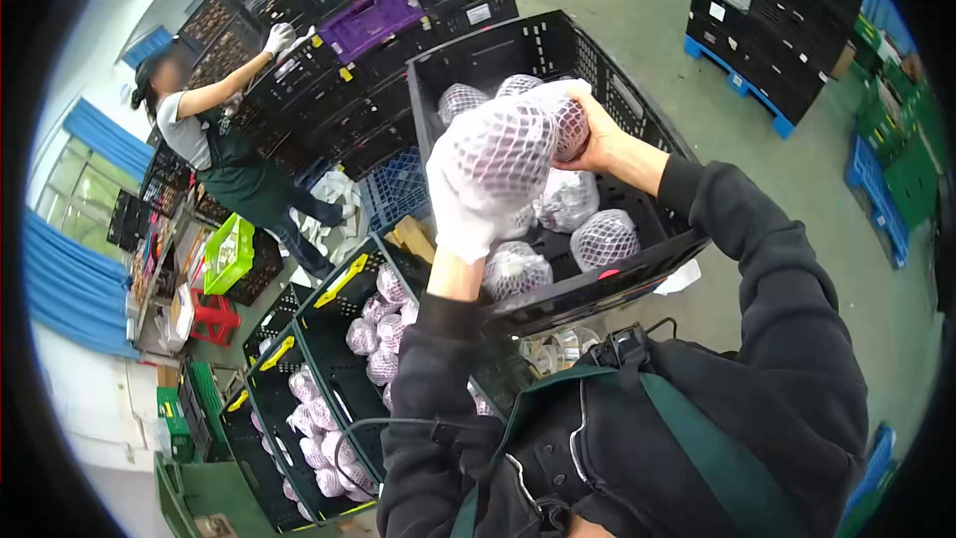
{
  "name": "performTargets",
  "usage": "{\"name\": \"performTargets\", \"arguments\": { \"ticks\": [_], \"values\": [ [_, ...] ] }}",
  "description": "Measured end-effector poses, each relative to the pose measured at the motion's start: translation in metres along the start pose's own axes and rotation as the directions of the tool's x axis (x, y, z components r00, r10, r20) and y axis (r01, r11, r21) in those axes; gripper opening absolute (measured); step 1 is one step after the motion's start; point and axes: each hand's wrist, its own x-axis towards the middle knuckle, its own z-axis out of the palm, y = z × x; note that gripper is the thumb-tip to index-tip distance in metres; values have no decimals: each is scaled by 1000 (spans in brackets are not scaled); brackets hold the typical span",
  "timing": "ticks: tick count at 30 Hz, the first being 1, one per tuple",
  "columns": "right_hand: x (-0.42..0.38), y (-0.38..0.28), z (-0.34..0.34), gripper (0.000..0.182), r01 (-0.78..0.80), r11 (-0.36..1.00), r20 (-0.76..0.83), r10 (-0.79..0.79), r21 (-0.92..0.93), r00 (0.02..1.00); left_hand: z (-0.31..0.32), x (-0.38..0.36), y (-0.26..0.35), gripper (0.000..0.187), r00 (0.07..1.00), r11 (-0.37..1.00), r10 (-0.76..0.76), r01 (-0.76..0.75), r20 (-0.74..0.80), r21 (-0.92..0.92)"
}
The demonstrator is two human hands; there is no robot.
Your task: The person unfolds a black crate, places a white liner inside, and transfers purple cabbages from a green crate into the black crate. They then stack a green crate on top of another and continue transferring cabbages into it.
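Observation:
My left hand (456, 214), in a white glove, is closed around a round purplish piece of produce in a white net sleeve (510, 144), raised above a black crate (558, 314). Bare fingers of my right hand (600, 139) curl round a second, darker netted piece of produce (570, 128), right beside the first. Under both hands, several more netted pieces (605, 239) sit in the black crate, some on its near side and some at its far left. The exact kind of produce cannot be made out through the nets.
Lower left stand dark crates holding netted produce (383, 334), with yellow handles (344, 279). A co-worker (224, 149) in an apron reaches toward stacked black crates (368, 70) at left. More stacked crates (767, 40) stand on a blue pallet (737, 85) at right.

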Motion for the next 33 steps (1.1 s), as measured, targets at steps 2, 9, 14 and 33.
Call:
{"name": "performTargets", "arguments": {
  "ticks": [2, 9, 14, 33],
  "values": [
    [6, -9, -11, 66, -19, 1000, -40, 20, 24, 999, -14, 32, -20, 44, 999, 1000, -9, 10, -51, 23],
    [13, -26, -34, 67, 66, 989, -133, -84, -131, 988, -64, 93, -44, 50, 904, 953, -158, 245, -397, 180],
    [-3, -14, -53, 67, 138, 802, -139, -265, -581, 954, -92, 79, -30, 35, 996, 869, -68, 34, 50, 493],
    [-251, 247, 210, 27, 372, 847, 753, 516, -378, -409, -94, -95, 151, 34, 823, 155, 465, 286, -325, 946]
  ]
}}
